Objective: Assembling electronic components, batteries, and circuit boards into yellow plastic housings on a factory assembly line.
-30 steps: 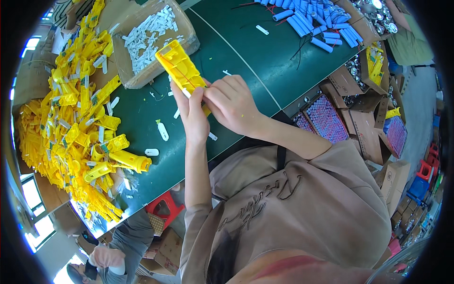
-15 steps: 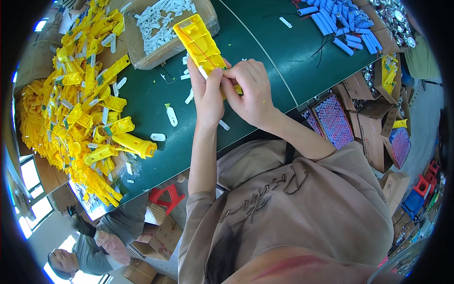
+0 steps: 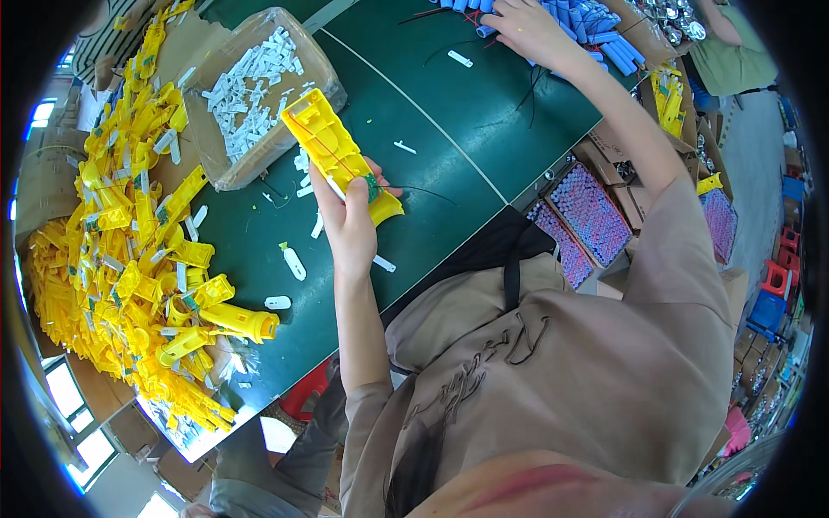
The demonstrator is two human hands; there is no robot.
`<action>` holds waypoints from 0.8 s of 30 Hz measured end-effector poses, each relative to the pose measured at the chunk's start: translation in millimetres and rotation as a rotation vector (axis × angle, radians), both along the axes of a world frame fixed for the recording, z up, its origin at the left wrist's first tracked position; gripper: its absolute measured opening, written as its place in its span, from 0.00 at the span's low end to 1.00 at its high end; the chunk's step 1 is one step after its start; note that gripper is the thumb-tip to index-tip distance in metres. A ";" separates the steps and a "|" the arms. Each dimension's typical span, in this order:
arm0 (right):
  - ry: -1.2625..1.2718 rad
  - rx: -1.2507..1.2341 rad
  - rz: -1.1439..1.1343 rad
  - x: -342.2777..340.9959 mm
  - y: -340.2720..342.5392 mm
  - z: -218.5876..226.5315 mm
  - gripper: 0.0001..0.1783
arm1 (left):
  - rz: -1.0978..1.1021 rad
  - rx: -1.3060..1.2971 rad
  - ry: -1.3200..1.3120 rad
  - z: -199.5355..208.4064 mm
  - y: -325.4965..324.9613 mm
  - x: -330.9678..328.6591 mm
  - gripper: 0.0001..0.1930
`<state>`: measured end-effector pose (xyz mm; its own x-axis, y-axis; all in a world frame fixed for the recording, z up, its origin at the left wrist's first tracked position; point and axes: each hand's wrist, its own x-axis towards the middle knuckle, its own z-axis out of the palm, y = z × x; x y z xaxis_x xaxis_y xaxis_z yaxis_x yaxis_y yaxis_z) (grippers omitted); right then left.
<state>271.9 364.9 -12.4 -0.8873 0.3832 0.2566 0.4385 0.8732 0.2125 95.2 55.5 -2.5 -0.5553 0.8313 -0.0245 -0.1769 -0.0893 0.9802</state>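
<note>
Clearly the work sits between fetching and fitting: the left hand (image 3: 350, 229) grips a long yellow plastic housing (image 3: 332, 151), fingers wrapped about its lower end, holding it tilted above the green counter (image 3: 449, 112) just beside a cardboard box of white clips (image 3: 250, 86). The right hand (image 3: 527, 26) is stretched far out to a pile of blue cylinders (image 3: 596, 30) at the counter's far edge, fingers spread down over them; whether it has one pinched I cannot tell. A heap of yellow housings (image 3: 129, 250) lies at the left. Next, by my judgement, one cylinder must be carried back and lined up with the housing's open channel.
</note>
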 end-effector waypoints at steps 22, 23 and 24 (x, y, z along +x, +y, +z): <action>1.020 -0.896 0.152 -139.0 -204.2 5.8 0.08 | 0.026 0.000 0.269 -8.0 1.4 -3.6 0.29; 1.016 -0.900 0.153 -139.7 -204.1 3.7 0.08 | 0.027 -0.015 0.269 -7.1 1.1 -2.6 0.26; 1.009 -0.822 0.158 -140.2 -204.2 1.9 0.08 | 0.030 -0.032 0.257 -7.3 0.4 -1.8 0.26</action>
<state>131.8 160.6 -10.5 -0.4924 0.6552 0.5729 -0.0278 0.6460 -0.7628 93.4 55.8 -9.8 -0.5711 0.8154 0.0945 0.0810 -0.0586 0.9950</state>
